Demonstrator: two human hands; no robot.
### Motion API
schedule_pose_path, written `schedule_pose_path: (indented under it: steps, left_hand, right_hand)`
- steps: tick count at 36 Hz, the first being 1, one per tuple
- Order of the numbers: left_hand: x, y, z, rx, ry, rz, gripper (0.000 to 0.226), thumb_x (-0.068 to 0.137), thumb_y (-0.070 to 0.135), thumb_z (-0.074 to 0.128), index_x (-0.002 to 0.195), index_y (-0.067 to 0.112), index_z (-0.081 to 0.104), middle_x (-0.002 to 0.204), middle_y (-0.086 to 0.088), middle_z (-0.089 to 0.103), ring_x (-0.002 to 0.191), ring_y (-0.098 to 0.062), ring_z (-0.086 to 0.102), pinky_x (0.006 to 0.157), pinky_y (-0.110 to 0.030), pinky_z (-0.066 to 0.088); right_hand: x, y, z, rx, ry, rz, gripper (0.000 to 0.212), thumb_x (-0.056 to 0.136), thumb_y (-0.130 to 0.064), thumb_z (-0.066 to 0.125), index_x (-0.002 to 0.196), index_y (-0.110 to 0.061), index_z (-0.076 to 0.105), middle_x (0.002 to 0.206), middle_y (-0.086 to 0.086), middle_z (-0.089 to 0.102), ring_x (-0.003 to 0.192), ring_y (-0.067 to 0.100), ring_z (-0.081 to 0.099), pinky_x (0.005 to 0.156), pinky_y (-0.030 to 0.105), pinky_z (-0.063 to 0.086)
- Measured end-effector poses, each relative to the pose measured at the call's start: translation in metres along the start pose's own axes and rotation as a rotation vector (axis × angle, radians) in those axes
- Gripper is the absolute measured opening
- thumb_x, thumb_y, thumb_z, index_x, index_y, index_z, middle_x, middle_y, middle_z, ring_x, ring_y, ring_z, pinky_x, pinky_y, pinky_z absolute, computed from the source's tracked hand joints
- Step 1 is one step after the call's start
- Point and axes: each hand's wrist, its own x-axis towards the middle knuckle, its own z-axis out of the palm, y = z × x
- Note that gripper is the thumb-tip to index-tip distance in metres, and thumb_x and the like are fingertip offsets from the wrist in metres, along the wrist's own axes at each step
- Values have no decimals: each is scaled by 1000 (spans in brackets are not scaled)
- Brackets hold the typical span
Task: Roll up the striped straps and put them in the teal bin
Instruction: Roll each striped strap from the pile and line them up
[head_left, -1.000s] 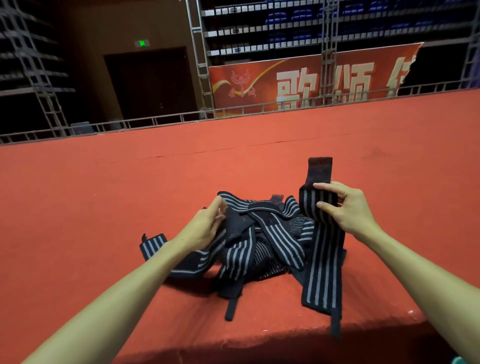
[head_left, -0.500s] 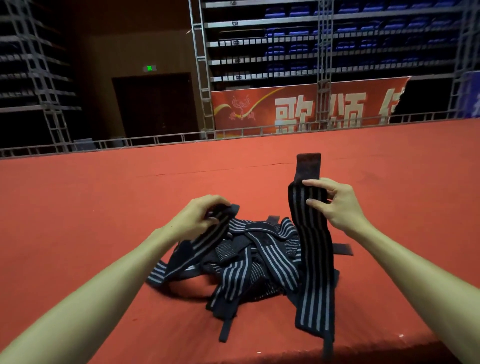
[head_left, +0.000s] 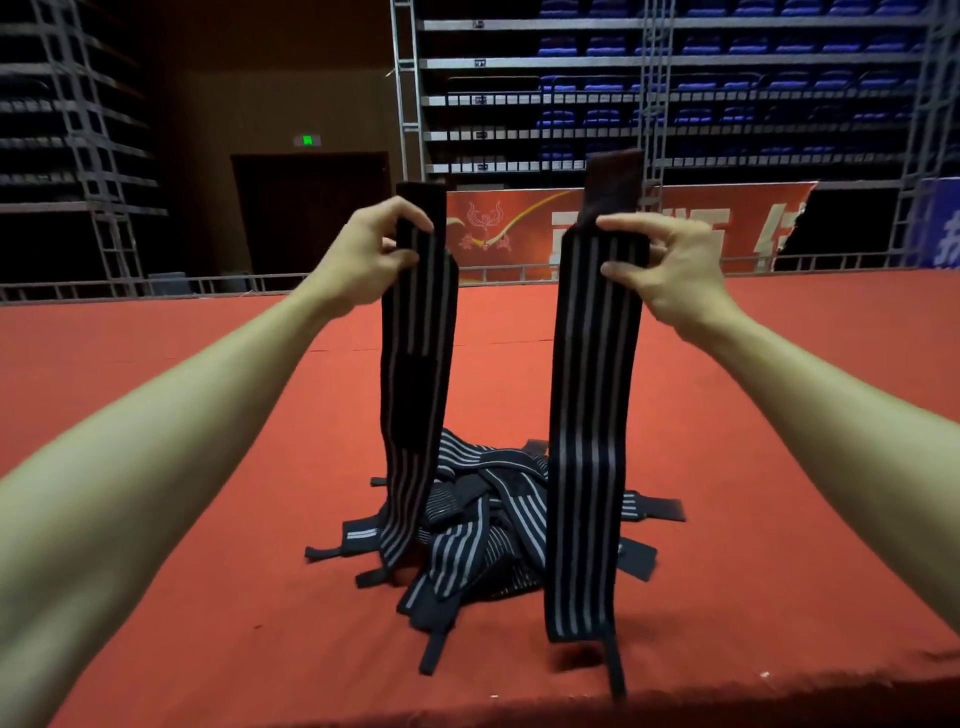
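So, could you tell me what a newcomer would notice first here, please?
First, two straps held high at centre: the left hand pinches the left strap by its top, the right hand the right strap. Below them lies the pile of striped straps on the red cloth; behind hangs a red banner.

Left strap (head_left: 418, 395) is held up by the left hand (head_left: 363, 260), right strap (head_left: 589, 415) by the right hand (head_left: 670, 265), side by side; below and between the hands, a pile (head_left: 483, 525) is spread on the platform (head_left: 249, 597).
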Motion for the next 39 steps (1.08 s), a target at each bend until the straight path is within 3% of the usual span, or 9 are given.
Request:
schedule_pose_path:
  steps: [6,10,17,27,30,35,39]
  left_hand:
    - [15,11,-5,-64,88,56,39,87,-16,54,104,18,60,104,-7,63,96,-9,64,80,-19,54]
    - [20,19,0,-91,107,64,40,86,-17,52,106,16,60,103,-6,62,91,-7,63,80,-19,54]
    - [30,31,11,-112,112,92,40,86,-17,53,108,15,60,108,-5,62,99,-9,62,82,-18,53]
    - [44,45,38,-161,54,104,44,86,-12,55,106,26,61,110,-4,64,107,-18,66,94,-38,56]
    - [48,51,42,-163,51,104,46,86,-12,55,106,30,60,109,0,64,108,-16,65,95,-39,56]
    - [49,54,48,-182,59,92,46,85,-14,53,109,24,60,105,3,63,106,-16,65,94,-35,56]
    - [45,61,56,-271,76,81,46,80,-15,50,104,22,60,102,2,63,96,-10,64,79,-21,52]
  right_hand:
    - [22,-16,-8,45,44,-1,48,80,7,75,118,-22,68,112,-2,70,100,7,69,84,22,57]
    - [27,-22,-10,65,59,4,46,81,8,74,120,-16,69,113,0,69,102,8,69,84,22,57]
    - [28,-22,-12,39,71,12,47,80,8,75,119,-16,70,112,-3,70,101,7,69,87,25,58]
    - [30,-14,-14,27,71,44,47,80,6,75,119,-20,70,114,-5,70,107,11,68,90,36,59]
    - [30,-18,-15,39,77,43,47,80,7,75,119,-19,70,114,-4,70,106,10,68,90,32,58]
    - [28,-22,-14,60,64,19,46,80,7,75,119,-16,70,113,-5,69,105,8,68,91,27,57]
    - [26,-24,-10,92,59,9,46,80,8,74,119,-17,70,111,-5,70,100,4,69,85,22,57]
